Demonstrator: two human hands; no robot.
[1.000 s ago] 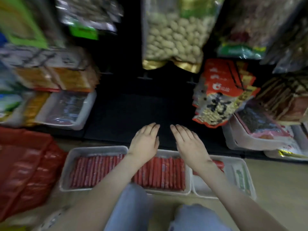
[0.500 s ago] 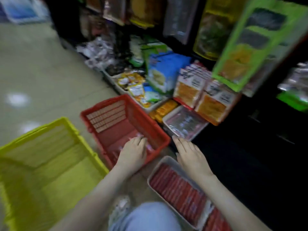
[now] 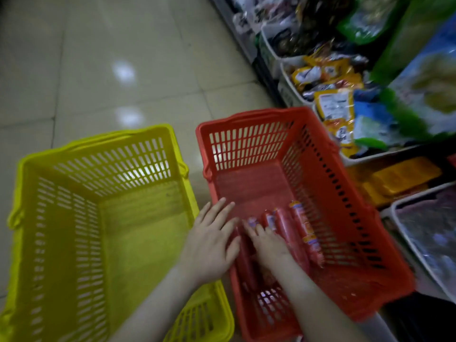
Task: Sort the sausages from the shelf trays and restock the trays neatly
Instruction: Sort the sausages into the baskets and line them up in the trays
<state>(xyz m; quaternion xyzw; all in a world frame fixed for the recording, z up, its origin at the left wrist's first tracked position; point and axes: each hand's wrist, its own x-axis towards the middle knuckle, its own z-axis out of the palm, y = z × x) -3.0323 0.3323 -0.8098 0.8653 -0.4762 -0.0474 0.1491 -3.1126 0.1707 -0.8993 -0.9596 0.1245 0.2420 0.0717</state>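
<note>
Now left grip flat-fingered, right grip flat on glossy tubular sausages, slatted red basket

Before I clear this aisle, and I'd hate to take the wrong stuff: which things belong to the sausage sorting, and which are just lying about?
Part of the job:
sausages
red basket holding them
left hand and right hand, both at that basket
yellow basket beside it, probably

Just lying about:
snack packets
white tray under them
orange packs
</note>
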